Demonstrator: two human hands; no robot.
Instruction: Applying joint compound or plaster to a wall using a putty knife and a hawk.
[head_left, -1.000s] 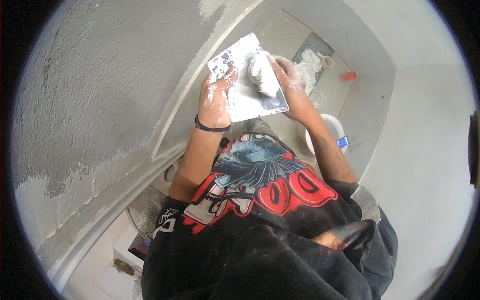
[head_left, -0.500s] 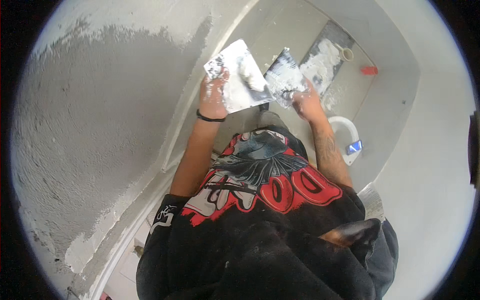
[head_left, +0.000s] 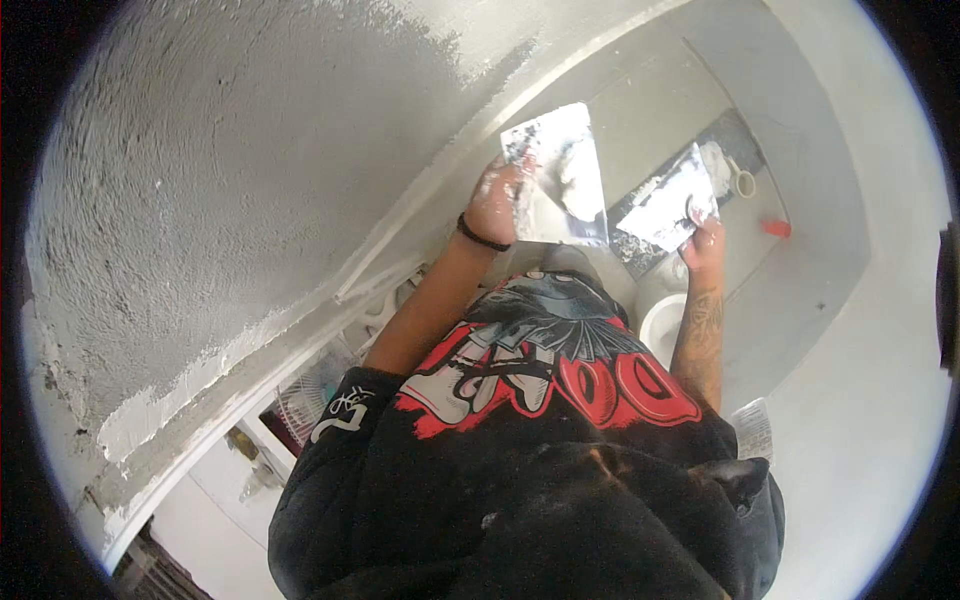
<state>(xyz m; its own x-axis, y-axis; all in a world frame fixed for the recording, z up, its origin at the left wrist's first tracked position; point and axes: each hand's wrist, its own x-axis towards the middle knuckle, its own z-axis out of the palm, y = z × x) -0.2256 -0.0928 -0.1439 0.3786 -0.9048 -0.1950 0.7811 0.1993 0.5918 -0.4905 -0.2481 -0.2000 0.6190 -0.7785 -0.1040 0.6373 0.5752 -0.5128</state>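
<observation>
The left hand (head_left: 495, 203) holds a white rectangular plate (head_left: 548, 212) by its left edge, the thumb on its upper face. A mound of white paste (head_left: 578, 182) sits toward the plate's right edge; dark smears mark the upper left and lower right corners. The right hand (head_left: 706, 243) holds a smaller flat blade (head_left: 668, 212) at its lower right corner. Glare lies across the blade; the fingers appear closed on it, though whether a handle is present cannot be told. Plate and blade are held up, side by side, above the floor (head_left: 640, 105).

On the floor, a dark board (head_left: 637, 255) lies partly behind the blade, with white paste near its far end. A cream ring-shaped item (head_left: 745, 184) is at the board's right edge. A red item (head_left: 776, 228) lies near the floor's right edge. A white round container (head_left: 648, 320) stands just beside the right forearm.
</observation>
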